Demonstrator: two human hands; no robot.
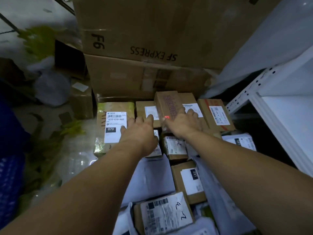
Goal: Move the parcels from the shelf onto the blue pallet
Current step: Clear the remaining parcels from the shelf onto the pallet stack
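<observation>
A heap of brown cardboard parcels [175, 146] and white plastic mailer bags [152, 177] fills the middle of the view down to 6 o'clock; what they rest on is hidden beneath them. The left hand [138, 131], just left of centre, has its fingers straight and spread. Some fingertips touch the white "070" label of a brown box wrapped in green-printed tape [115, 107] at 9 o'clock from the hand, and another touches a small brown labelled box [144, 107] at its 12 o'clock. The right hand [184, 122], just right of centre, lies against the near end of a narrow brown carton with reddish print [166, 106]. This carton sits tilted on top of the others, and a small red light glows at the hand's thumb side. Its fingers reach past the carton's right edge, and I cannot tell whether they grip it. A brown box with red-striped tape [215, 114] lies at 3 o'clock from that hand. A large brown "SF EXPRESS" carton [135, 31] stands at 12 o'clock, a white metal shelf frame [254, 92] at 3 o'clock and a blurred blue mass [8, 175] at 8 o'clock.
</observation>
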